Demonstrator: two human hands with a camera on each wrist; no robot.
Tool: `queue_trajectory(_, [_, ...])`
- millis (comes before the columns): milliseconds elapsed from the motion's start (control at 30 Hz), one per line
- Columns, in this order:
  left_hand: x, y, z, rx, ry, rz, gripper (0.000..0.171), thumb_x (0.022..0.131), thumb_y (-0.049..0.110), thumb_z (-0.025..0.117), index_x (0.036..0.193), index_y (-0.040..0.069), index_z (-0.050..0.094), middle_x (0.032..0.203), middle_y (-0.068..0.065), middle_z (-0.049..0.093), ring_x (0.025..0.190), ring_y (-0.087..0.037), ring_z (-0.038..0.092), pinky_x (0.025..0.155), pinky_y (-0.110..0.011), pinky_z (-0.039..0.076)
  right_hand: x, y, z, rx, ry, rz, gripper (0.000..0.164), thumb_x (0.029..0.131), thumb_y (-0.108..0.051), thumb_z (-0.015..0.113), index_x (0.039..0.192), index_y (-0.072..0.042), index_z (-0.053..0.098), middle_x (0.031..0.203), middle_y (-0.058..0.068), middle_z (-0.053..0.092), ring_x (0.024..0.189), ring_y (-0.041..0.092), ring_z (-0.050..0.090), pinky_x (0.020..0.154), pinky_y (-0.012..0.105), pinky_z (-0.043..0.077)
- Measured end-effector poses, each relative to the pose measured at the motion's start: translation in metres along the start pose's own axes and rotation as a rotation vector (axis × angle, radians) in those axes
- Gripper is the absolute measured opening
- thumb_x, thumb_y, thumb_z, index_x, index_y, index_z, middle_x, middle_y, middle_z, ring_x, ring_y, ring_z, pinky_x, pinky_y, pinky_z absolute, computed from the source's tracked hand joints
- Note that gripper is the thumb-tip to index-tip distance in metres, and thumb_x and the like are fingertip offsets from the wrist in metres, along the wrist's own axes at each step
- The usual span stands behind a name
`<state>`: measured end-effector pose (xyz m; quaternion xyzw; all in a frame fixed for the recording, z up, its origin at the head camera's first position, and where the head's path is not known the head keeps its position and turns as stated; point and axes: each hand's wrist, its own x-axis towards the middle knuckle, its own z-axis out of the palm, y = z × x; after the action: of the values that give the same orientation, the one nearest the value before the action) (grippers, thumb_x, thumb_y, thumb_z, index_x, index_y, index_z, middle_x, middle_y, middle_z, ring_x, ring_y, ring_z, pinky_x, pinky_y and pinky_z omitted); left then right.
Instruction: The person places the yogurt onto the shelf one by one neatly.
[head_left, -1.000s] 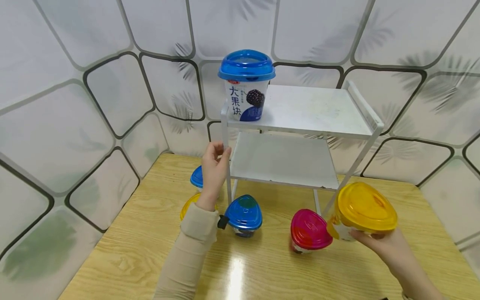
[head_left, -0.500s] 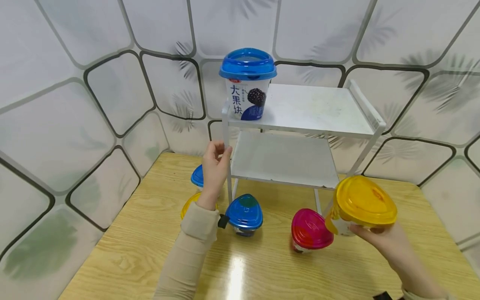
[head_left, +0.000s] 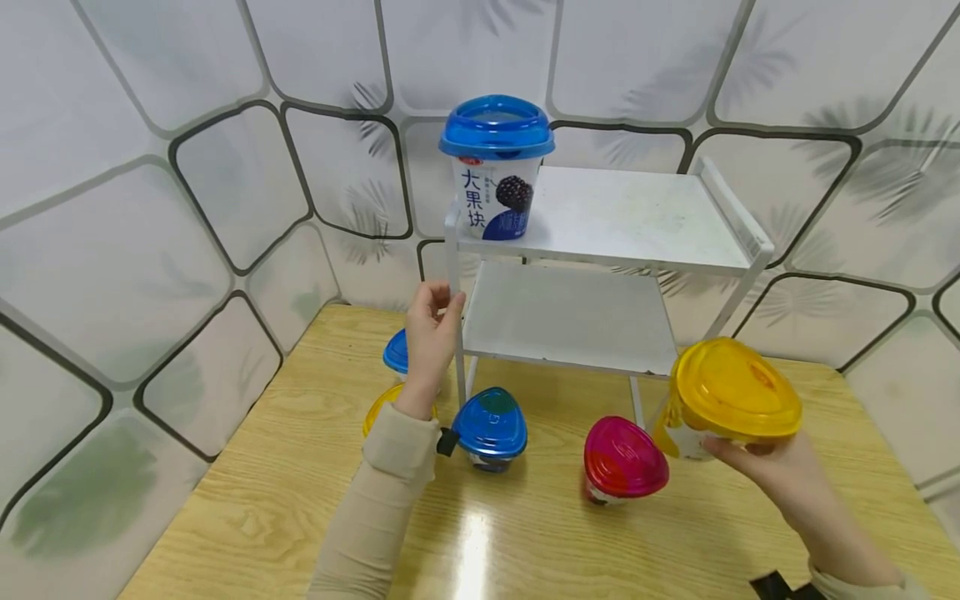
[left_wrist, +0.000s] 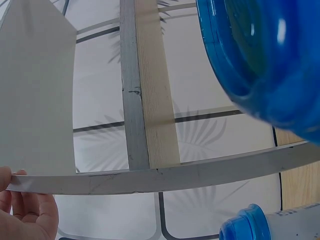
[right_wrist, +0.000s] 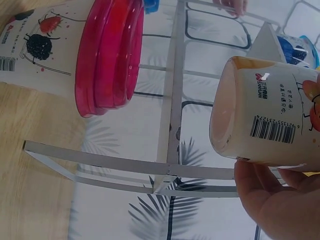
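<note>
My right hand [head_left: 783, 475] grips a yellow-lidded yogurt cup [head_left: 731, 392], raised above the table beside the shelf rack's right leg. In the right wrist view the white cup wall [right_wrist: 270, 110] shows its base and barcode, with fingers curled under it. My left hand [head_left: 435, 337] holds the left upright [left_wrist: 110, 184] of the white two-tier shelf rack, at about the height of the lower shelf [head_left: 570, 312]. On the upper shelf [head_left: 637, 208], at its left end, stands a blue-lidded yogurt cup [head_left: 495, 196] with a blackberry picture.
A pink-lidded cup [head_left: 625, 458] and a blue-lidded cup [head_left: 491, 425] stand on the wooden table [head_left: 247, 517] before the rack. Partly hidden by my left arm are another blue-lidded cup [head_left: 395, 352] and a yellow-lidded one [head_left: 378, 408]. A patterned backdrop [head_left: 322, 50] surrounds the table.
The yellow-lidded cup has risen a little in my right hand. My left hand keeps its hold on the upright, and the other cups have not moved.
</note>
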<state>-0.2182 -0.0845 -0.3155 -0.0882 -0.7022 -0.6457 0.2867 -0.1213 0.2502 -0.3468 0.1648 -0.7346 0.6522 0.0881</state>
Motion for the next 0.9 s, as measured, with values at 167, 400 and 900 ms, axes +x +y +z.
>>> queue_trajectory(167, [0.000,-0.001,0.000,-0.001,0.004,0.002,0.012,0.085,-0.005,0.052,0.094,-0.012,0.049,0.089,-0.021,0.051,0.083,-0.028,0.050,0.069,-0.022,0.041,0.003,-0.004,-0.001,-0.012,-0.014,-0.008,0.054,0.070,0.023,0.056,0.116,-0.007,0.051,0.102,-0.005,0.059,0.087,0.006,0.053,0.070,0.016,0.042])
queue_trajectory(400, [0.000,-0.001,0.000,0.009,0.007,-0.001,0.012,0.085,-0.005,0.052,0.094,-0.012,0.048,0.089,-0.020,0.051,0.083,-0.028,0.050,0.069,-0.022,0.040,0.007,-0.009,-0.002,0.036,-0.036,-0.044,0.057,0.069,0.026,0.053,0.118,-0.002,0.048,0.105,-0.001,0.058,0.091,0.008,0.053,0.073,0.017,0.043])
queue_trajectory(900, [0.006,-0.033,0.001,0.000,0.004,0.031,0.012,0.086,0.002,0.055,0.095,-0.005,0.051,0.089,-0.014,0.054,0.081,-0.020,0.052,0.067,-0.024,0.042,0.014,-0.017,0.000,0.018,-0.052,-0.043,0.056,0.071,0.025,0.054,0.119,-0.002,0.047,0.107,-0.001,0.057,0.092,0.008,0.053,0.073,0.018,0.043])
